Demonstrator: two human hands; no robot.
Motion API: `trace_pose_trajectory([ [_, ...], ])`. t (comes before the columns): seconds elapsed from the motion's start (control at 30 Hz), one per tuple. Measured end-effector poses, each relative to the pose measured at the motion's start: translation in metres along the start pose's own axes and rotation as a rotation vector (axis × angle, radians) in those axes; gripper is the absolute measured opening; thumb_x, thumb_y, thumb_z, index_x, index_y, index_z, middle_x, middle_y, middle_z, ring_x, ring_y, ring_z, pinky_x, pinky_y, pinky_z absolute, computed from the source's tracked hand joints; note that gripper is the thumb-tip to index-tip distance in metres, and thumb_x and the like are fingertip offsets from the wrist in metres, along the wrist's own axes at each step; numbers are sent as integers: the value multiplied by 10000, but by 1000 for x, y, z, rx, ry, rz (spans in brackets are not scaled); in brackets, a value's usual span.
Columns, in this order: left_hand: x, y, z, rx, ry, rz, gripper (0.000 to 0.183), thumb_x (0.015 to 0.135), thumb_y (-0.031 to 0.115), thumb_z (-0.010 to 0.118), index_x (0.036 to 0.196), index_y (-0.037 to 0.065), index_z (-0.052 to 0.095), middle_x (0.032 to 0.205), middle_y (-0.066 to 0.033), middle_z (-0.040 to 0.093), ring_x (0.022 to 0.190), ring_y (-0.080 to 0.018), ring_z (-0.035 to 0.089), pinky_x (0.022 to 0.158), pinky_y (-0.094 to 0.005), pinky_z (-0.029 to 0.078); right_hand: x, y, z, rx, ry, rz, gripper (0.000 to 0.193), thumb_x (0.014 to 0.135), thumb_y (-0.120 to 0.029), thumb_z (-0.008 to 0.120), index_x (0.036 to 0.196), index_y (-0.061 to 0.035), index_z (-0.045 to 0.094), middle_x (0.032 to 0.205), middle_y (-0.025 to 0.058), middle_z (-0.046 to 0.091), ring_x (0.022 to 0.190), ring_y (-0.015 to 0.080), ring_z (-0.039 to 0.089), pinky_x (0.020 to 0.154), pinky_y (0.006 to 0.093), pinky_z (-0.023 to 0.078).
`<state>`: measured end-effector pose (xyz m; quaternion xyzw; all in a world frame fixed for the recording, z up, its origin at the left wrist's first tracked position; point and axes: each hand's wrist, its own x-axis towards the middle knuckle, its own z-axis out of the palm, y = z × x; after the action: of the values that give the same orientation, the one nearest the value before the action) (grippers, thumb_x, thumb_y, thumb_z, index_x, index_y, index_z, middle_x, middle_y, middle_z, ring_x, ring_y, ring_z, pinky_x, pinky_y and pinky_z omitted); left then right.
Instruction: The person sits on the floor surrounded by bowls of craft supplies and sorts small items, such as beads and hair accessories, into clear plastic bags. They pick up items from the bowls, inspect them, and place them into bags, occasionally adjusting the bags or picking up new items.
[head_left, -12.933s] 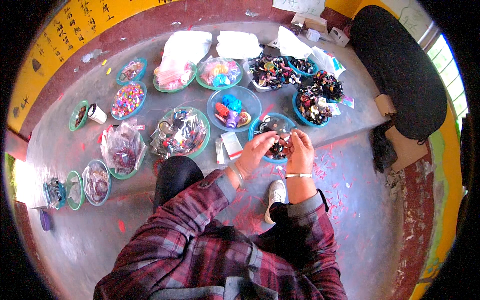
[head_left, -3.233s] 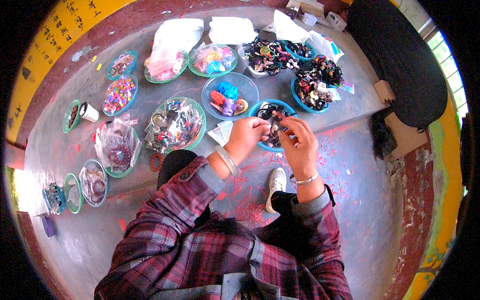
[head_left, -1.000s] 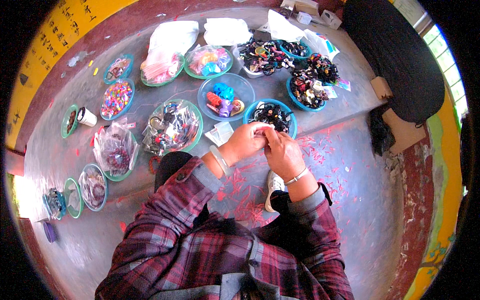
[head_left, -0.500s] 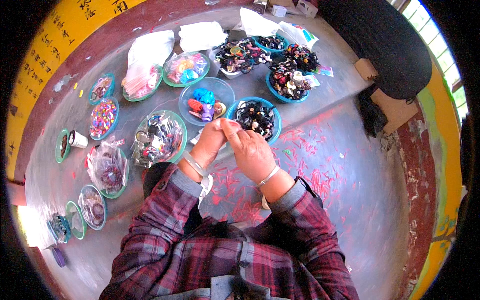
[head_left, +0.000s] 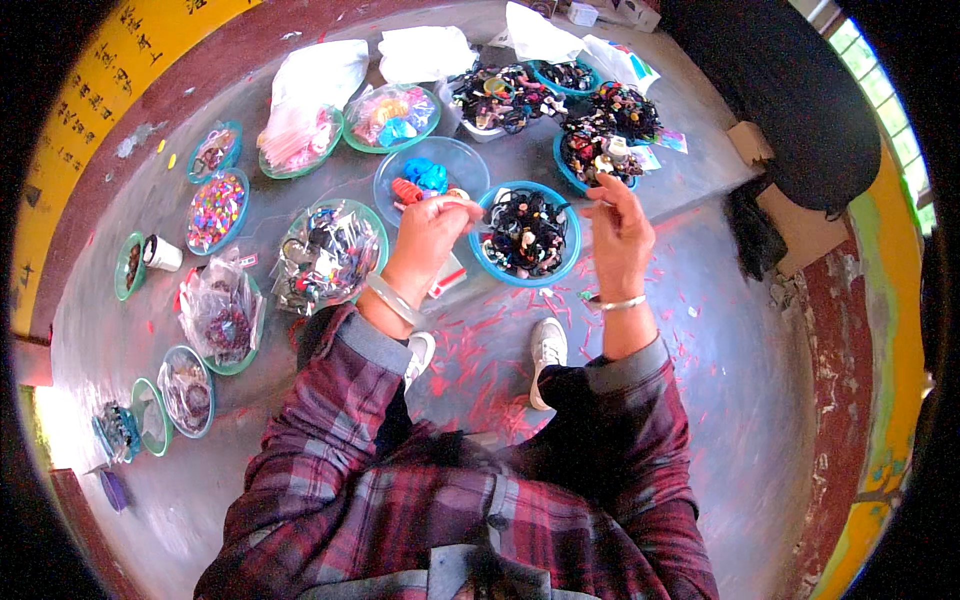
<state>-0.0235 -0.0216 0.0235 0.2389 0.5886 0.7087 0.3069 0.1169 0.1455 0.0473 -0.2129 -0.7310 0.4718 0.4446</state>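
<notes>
My left hand (head_left: 428, 243) is raised between the clear blue bowl (head_left: 381, 196) and the blue bowl of black hair ties (head_left: 524, 238). Its thumb and fingers are pinched together; whatever they hold is too small to make out. To the right of the hair-tie bowl, my right hand (head_left: 622, 236) is held up with bent fingers closed toward the thumb. I cannot make out anything in that pinch either. In the clear blue bowl lie bright blue bundles (head_left: 427, 176) and red coiled bundles (head_left: 406, 191), partly behind my left hand.
Left of my left hand stands a green bowl of small plastic-bagged items (head_left: 330, 255). Several more bowls line the far and left sides, among them one of colourful beads (head_left: 216, 211). Red scraps (head_left: 490, 375) litter the floor around my shoes (head_left: 548, 348). A black covered object (head_left: 780, 95) stands far right.
My hands were together in front of the hair-tie bowl and have parted. The right moved right and up, the left slightly left and up. The hair-tie bowl now shows fully.
</notes>
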Motion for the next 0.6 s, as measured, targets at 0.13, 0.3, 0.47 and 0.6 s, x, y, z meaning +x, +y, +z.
trace_pose_trajectory([
  [0.13, 1, 5, -1, -119, 15, -24, 179, 819, 97, 472, 809, -9, 616, 841, -38, 587, 766, -120, 554, 714, -239, 443, 13, 67, -11, -339, -94, 146, 194, 753, -83, 543, 926, -82, 630, 802, 105, 640, 710, 207, 619, 660, 304, 475],
  [0.3, 2, -1, -4, -144, -28, -67, 183, 857, 132, 476, 864, 2, 605, 950, -69, 592, 854, -149, 571, 778, -276, 456, 11, 109, -4, -691, -299, 123, 157, 752, -197, 547, 840, -129, 658, 789, 144, 619, 750, 321, 600, 667, 384, 478],
  [0.47, 3, -5, -4, -200, 2, -114, 193, 864, 157, 476, 886, 14, 605, 943, -46, 590, 868, -134, 561, 792, -271, 441, 5, 145, -1, -866, -495, 93, 155, 725, -229, 535, 764, -135, 651, 773, 153, 612, 724, 342, 596, 654, 422, 482],
  [0.6, 6, -5, -3, -229, -9, -86, 211, 869, 178, 474, 895, 16, 606, 946, -37, 592, 878, -130, 555, 803, -274, 433, -3, 169, 8, -970, -663, 98, 198, 729, -246, 488, 747, -117, 637, 778, 151, 616, 721, 348, 596, 666, 429, 484],
])
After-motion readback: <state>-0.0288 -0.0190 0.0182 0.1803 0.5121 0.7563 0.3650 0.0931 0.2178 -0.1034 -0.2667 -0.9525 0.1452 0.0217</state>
